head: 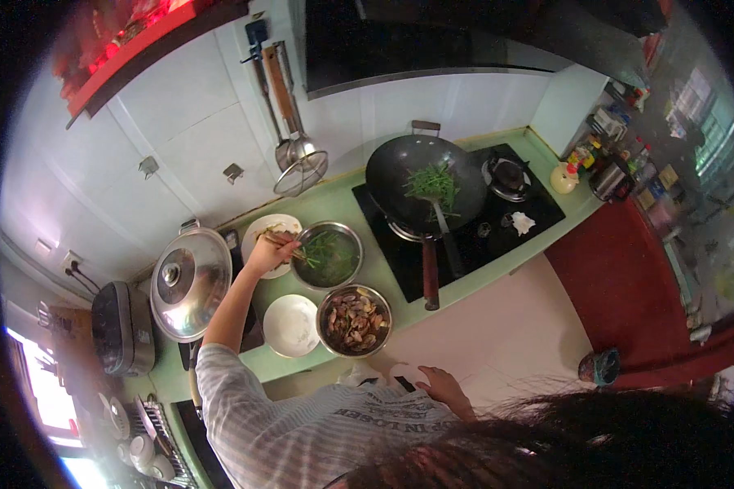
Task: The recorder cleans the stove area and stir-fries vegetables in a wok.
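My left hand (272, 253) grips a pair of wooden chopsticks (276, 239), their ends among long green vegetables (325, 255) in a steel bowl of liquid (360, 260). Under and beside that hand is a white plate (285, 221) with some food on it. Nearer to me stand a white bowl (290, 325) with some white matter inside and a steel bowl of clams (357, 322). My right hand (441, 386) hangs low by my body, fingers apart, holding nothing. A black wok (391, 171) on the hob holds more green vegetables (437, 186), a metal spatula (445, 229) leaning in them.
A large domed steel lid (205, 293) and a dark cooker-like appliance (122, 330) stand at the left. Ladles and a strainer (303, 174) hang on the wall. The hob (397, 269) also bears a crumpled white tissue (522, 223). A small bin (599, 367) is on the floor.
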`<control>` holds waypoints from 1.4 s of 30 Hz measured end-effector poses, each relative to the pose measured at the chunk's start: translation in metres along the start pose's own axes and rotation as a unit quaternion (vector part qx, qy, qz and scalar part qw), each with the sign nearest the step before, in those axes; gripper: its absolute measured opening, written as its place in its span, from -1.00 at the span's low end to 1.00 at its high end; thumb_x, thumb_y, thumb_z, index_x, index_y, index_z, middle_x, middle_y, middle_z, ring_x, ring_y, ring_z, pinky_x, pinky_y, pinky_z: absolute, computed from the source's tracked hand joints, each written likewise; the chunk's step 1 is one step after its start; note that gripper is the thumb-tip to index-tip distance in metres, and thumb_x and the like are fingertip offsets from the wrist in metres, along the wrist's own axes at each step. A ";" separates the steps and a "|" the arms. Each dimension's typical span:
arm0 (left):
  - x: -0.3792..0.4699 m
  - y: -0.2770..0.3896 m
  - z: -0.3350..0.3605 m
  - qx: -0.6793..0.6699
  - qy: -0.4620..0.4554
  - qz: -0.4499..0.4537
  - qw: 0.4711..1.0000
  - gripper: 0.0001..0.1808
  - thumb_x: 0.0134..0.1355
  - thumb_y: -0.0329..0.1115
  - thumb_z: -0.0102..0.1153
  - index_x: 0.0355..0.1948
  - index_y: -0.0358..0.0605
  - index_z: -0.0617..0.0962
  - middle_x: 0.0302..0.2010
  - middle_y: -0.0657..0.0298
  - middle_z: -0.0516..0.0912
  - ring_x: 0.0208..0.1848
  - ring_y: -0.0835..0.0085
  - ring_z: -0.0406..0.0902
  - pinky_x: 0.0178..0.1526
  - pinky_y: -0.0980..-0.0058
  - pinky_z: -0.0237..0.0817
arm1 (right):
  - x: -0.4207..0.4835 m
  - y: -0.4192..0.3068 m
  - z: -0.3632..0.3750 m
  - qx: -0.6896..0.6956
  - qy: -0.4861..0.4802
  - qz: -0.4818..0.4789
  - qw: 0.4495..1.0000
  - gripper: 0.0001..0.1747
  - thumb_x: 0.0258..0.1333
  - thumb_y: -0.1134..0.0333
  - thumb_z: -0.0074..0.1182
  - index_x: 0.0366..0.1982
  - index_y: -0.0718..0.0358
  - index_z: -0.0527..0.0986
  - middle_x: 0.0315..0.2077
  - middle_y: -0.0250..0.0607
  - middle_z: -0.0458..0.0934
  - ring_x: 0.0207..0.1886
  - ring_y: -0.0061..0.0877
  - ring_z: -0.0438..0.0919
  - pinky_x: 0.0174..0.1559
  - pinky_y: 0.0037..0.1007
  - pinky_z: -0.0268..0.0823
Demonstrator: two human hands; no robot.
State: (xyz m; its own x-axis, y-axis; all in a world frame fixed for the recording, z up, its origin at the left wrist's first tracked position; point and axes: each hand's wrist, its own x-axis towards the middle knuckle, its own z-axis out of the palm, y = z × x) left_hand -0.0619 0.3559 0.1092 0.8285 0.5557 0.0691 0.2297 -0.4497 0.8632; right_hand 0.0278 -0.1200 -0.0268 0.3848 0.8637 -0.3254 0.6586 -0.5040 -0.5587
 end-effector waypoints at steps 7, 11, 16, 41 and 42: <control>0.085 0.097 0.054 -0.099 0.053 0.160 0.981 -0.77 0.09 -0.30 0.07 -0.55 -0.28 0.49 -0.63 0.32 0.50 -0.55 0.64 0.41 -0.54 0.62 0.27 | -0.019 0.021 -0.003 -0.021 0.050 0.014 0.998 -0.45 -0.01 0.05 -0.09 -0.02 0.22 0.25 -0.15 -0.01 0.39 -0.09 -0.19 0.37 -0.07 -0.26 0.22; 0.163 0.111 0.112 -0.145 0.126 0.137 0.972 -0.77 0.07 -0.30 0.09 -0.46 -0.32 0.54 -0.62 0.26 0.55 -0.61 0.62 0.46 -0.57 0.66 0.30 | -0.023 0.020 -0.005 -0.022 0.048 0.038 0.998 -0.46 0.00 0.03 -0.12 0.00 0.15 0.24 -0.14 -0.06 0.40 -0.07 -0.22 0.38 -0.05 -0.23 0.23; 0.150 0.111 0.093 -0.140 0.181 0.138 0.964 -0.76 0.08 -0.31 0.07 -0.44 -0.35 0.52 -0.59 0.22 0.56 -0.58 0.58 0.50 -0.52 0.63 0.37 | -0.029 0.030 -0.002 -0.010 0.045 0.045 0.998 -0.46 0.02 0.01 -0.14 -0.01 0.17 0.25 -0.13 -0.06 0.40 -0.07 -0.21 0.38 -0.06 -0.23 0.24; 0.036 -0.086 0.118 -0.127 0.185 -0.064 0.972 -0.70 0.06 -0.23 0.11 -0.49 -0.35 0.52 -0.61 0.22 0.54 -0.60 0.57 0.47 -0.56 0.60 0.37 | -0.025 0.024 0.055 -0.052 0.032 -0.020 0.998 -0.46 0.01 0.01 -0.14 -0.03 0.20 0.26 -0.19 -0.10 0.43 -0.17 -0.24 0.42 -0.18 -0.23 0.29; 0.035 -0.095 0.116 -0.183 0.176 -0.083 0.964 -0.69 0.06 -0.23 0.10 -0.48 -0.36 0.51 -0.58 0.20 0.54 -0.57 0.56 0.48 -0.55 0.59 0.39 | -0.022 0.021 0.054 -0.054 0.030 -0.033 0.998 -0.46 0.01 0.01 -0.13 -0.03 0.20 0.26 -0.20 -0.10 0.44 -0.18 -0.24 0.43 -0.19 -0.23 0.29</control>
State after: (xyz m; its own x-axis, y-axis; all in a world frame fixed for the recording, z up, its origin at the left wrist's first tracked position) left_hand 0.0038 0.3372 -0.0285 0.5572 0.8300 0.0242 0.0959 -0.0932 0.9910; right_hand -0.0020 -0.1494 -0.0725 0.3735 0.8953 -0.2428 0.7481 -0.4455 -0.4918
